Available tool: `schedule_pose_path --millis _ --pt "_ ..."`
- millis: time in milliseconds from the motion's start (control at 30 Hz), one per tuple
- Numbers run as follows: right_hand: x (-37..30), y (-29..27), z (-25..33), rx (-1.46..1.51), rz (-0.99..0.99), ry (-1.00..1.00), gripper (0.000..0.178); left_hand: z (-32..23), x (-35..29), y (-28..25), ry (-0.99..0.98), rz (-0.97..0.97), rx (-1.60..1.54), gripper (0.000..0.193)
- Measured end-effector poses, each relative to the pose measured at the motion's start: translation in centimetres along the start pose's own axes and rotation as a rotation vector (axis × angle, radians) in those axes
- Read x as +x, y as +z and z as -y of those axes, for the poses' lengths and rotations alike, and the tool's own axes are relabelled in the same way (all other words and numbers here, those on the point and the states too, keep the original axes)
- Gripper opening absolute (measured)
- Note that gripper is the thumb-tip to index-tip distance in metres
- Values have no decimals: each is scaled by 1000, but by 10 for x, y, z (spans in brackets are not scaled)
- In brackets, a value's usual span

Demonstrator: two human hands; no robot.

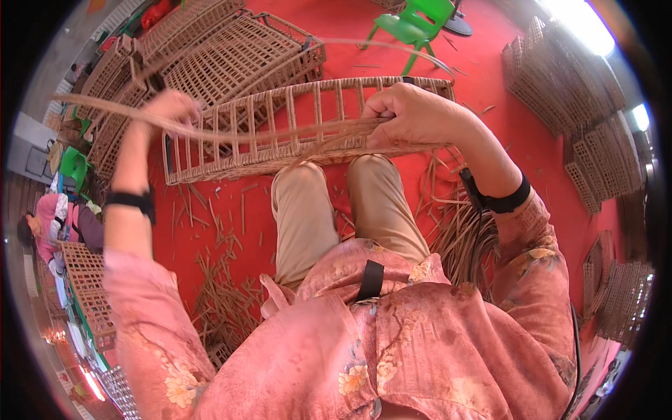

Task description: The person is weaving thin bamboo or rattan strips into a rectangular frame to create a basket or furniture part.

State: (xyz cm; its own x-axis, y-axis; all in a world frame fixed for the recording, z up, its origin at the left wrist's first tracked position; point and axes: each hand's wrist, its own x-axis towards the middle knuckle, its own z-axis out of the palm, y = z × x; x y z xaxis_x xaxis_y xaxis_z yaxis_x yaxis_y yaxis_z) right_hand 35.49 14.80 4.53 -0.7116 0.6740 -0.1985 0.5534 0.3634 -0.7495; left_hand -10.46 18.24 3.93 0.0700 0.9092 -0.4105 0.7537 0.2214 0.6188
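A long wicker basket (274, 150) with an open slatted side lies across in front of my knees. My right hand (413, 115) is closed at its right part, pinching a bundle of brown weaving strips (336, 133) against the frame. Those strips stretch leftward over the basket to my left hand (171, 112), which is raised past its left end. The left fingers are curled and slightly blurred, with the strips running across the hand. Another loose strip (378, 43) arcs above the basket's far side.
Stacked wicker baskets (231, 56) stand far left, others (560, 84) at the right. A green chair (413, 28) is at the back. Cut scraps (224, 301) and a coil of strips (465, 231) lie on the red floor (245, 224). Another person (52, 217) sits at left.
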Motion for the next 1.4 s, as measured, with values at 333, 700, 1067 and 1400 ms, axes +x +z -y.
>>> schedule_pose_path --millis 333,700,1067,1400 --pt "-6 -18 28 271 34 32 25 25 -127 142 -246 275 -87 32" --pt "-19 -28 60 285 -2 -88 23 -136 -181 169 998 -873 -7 32" --pt "-174 -111 1 305 -574 -253 15 -150 -157 178 698 -283 -481 17" --pt "-217 -54 -39 -21 -668 65 29 -172 -139 212 692 7 -168 21"
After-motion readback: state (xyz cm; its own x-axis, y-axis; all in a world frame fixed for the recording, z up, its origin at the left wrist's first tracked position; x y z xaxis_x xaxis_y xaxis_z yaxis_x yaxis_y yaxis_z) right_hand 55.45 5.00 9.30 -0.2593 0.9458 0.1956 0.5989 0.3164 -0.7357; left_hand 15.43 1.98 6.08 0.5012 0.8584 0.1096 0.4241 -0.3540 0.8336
